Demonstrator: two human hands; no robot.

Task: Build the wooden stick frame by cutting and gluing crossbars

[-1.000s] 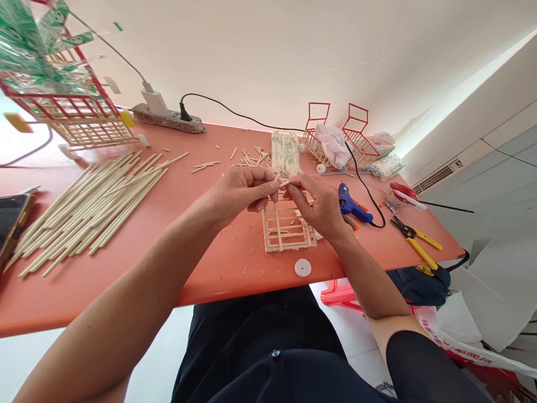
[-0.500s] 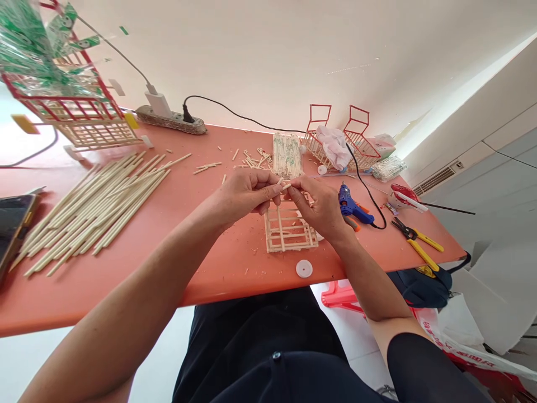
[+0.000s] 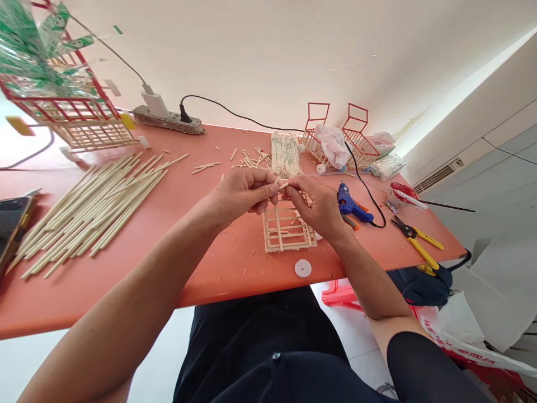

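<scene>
Both hands are pinched shut on short wooden sticks [image 3: 284, 185], up over the far side of a ladder-like stick frame [image 3: 278, 224] that lies near the front edge of the table; looks like two pieces, but fingers cover most of them, so can't swear to it. Left hand [image 3: 251, 191] has its end between thumb and fingertips, right hand [image 3: 315, 202] does the same from the other side. Imo for lining up bits this small, light fingertip pressure and wrists braced low beats squeezing, since round sticks would likely roll. I'd also mind the frame underneath, thin bars like that could snap if leaned on. The sticks are pale, smooth, plain wood, and the frame's a flat-ish grid of them. A white plastic disc [image 3: 302, 268] with a tiny centre hole sits between the frame and the front edge. Blue glue gun [image 3: 346, 202] just beside the right hand, yellow-handled pliers [image 3: 423, 253] toward the right corner, loose long sticks [image 3: 96, 207] fanned out by the left end on that glossy orange table [image 3: 218, 263].
</scene>
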